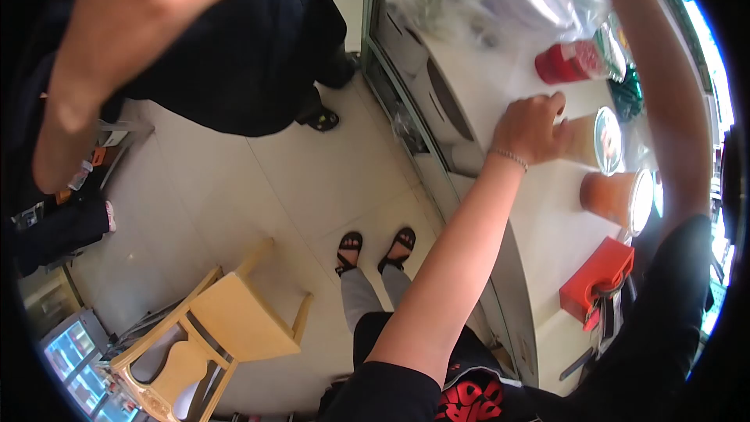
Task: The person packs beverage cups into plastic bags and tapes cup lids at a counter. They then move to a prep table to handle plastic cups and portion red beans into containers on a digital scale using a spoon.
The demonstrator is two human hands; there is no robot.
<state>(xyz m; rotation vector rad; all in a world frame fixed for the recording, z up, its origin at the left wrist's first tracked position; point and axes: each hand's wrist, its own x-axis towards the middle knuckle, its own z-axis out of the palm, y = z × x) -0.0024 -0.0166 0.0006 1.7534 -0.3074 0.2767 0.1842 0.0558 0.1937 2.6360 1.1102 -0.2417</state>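
My left hand (533, 130), with a bracelet at the wrist, has its fingers curled against a lidded plastic cup of pale drink (582, 141) on the counter. An orange drink cup (612, 197) with a lid stands beside it, nearer my body. On the other side is a red drink cup (566, 62). A clear plastic bag (437, 12) with several lidded cups lies at the counter's far end. My right arm reaches along the right side toward that bag; the hand itself lies beyond the top edge.
The white counter (512, 242) carries a red box (598, 277) with dark items beside it. A wooden chair (246, 316) stands on the tiled floor at lower left. Another person in dark clothes (234, 47) is close at upper left, one hand (144, 12) raised.
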